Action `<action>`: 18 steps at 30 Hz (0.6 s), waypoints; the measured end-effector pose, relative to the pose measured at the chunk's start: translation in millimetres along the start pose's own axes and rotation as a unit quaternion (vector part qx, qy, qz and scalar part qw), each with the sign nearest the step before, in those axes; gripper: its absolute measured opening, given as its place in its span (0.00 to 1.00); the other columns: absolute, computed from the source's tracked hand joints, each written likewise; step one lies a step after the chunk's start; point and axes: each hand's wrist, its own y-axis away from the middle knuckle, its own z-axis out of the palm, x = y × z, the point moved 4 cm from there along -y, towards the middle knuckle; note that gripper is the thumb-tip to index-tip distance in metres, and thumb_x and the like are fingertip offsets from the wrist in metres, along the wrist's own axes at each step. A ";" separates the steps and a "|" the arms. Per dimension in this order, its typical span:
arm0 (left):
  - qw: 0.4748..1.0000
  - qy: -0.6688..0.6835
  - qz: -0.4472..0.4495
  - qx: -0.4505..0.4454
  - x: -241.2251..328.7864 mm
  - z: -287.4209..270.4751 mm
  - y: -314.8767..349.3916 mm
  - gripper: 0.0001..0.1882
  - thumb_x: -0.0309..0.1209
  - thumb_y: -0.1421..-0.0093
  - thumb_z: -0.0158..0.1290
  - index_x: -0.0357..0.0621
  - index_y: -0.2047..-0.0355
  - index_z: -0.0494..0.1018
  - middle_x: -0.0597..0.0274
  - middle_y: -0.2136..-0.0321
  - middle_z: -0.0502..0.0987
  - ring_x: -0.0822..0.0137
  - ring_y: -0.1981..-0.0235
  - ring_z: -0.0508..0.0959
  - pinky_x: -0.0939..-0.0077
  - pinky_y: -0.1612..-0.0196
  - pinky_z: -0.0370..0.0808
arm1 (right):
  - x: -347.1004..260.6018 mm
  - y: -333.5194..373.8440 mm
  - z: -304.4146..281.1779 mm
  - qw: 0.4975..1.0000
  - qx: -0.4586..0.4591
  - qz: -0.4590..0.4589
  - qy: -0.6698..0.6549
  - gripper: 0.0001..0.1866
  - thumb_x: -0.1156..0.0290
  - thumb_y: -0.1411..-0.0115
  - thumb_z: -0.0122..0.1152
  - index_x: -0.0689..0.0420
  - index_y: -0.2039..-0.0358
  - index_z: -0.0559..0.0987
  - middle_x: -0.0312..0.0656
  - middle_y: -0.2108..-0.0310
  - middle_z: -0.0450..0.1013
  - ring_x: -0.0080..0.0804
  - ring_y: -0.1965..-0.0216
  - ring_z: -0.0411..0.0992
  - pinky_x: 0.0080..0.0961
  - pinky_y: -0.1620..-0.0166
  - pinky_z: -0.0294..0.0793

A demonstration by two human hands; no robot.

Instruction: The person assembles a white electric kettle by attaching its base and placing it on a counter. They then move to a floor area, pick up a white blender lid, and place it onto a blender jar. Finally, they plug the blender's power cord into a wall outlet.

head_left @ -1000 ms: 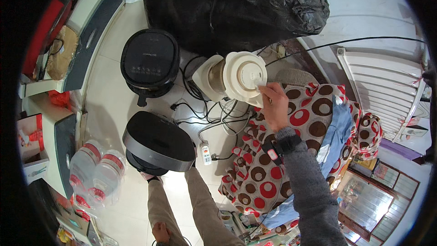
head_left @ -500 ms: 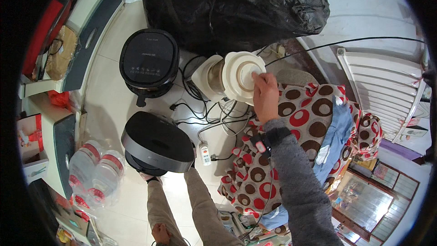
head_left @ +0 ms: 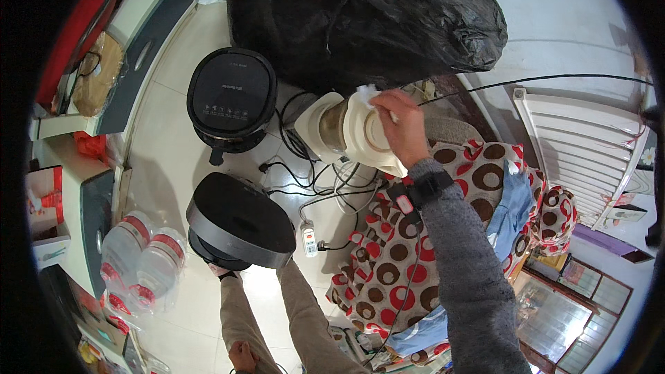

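Note:
My right hand [head_left: 403, 123] is at the wide cream rim [head_left: 365, 140] of a cream appliance [head_left: 315, 130] with a see-through round middle. Its fingers are closed on a crumpled white wipe [head_left: 367, 92], tissue or thin cloth, pressed near the rim's upper edge. A dark wristband shows below that hand. Down at the lower edge, beside my leg, my left hand [head_left: 242, 357] has its fingers curled in; whatever it may hold is hidden. Between my feet and the cream appliance stands a black and grey rounded appliance [head_left: 242, 218], its top part sitting on a round base.
A black air fryer [head_left: 232, 93] stands left of the cream appliance. Cables and a white power strip [head_left: 309, 239] lie on the tiles. A large black bag [head_left: 367, 21] is beyond, a dotted cover [head_left: 388, 270] at right, wrapped bottles [head_left: 142, 256] and cabinets [head_left: 97, 228] at left.
My right hand has moved up along the cream rim, and the white wipe now shows at its fingertips. The rim looks turned or tilted. My left hand stays low.

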 end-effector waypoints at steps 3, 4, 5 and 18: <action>1.000 0.000 0.012 -0.003 -21.6 -6.1 -5.1 0.13 0.28 0.39 0.46 0.43 0.81 0.63 0.65 0.90 0.63 0.71 0.95 0.62 0.74 0.92 0.61 | -6.0 -13.2 17.7 0.995 -0.084 -0.047 0.028 0.07 0.81 0.48 0.56 0.61 0.68 0.78 0.46 0.67 0.73 0.45 0.64 0.73 0.32 0.60 0.73; 1.000 0.008 0.024 -0.001 -25.7 -5.9 -7.0 0.13 0.28 0.39 0.46 0.43 0.81 0.63 0.65 0.90 0.63 0.71 0.95 0.62 0.74 0.92 0.61 | -4.3 -15.0 16.0 0.995 -0.097 -0.035 0.016 0.07 0.82 0.50 0.56 0.61 0.68 0.78 0.46 0.66 0.73 0.47 0.64 0.73 0.33 0.60 0.73; 0.999 0.016 0.036 0.001 -30.3 -5.5 -7.4 0.13 0.28 0.39 0.46 0.43 0.81 0.63 0.65 0.90 0.64 0.71 0.95 0.63 0.73 0.92 0.61 | -1.7 -16.2 14.2 0.995 -0.094 -0.040 0.015 0.07 0.82 0.49 0.56 0.61 0.68 0.78 0.46 0.67 0.73 0.46 0.65 0.73 0.32 0.61 0.73; 1.000 0.018 -0.011 0.001 7.7 8.8 11.6 0.11 0.28 0.39 0.45 0.41 0.79 0.66 0.66 0.91 0.63 0.72 0.95 0.63 0.74 0.92 0.60 | 61.6 12.2 -6.6 0.985 -0.014 0.167 -0.032 0.08 0.81 0.46 0.57 0.63 0.65 0.79 0.41 0.69 0.75 0.26 0.70 0.73 0.22 0.64 0.72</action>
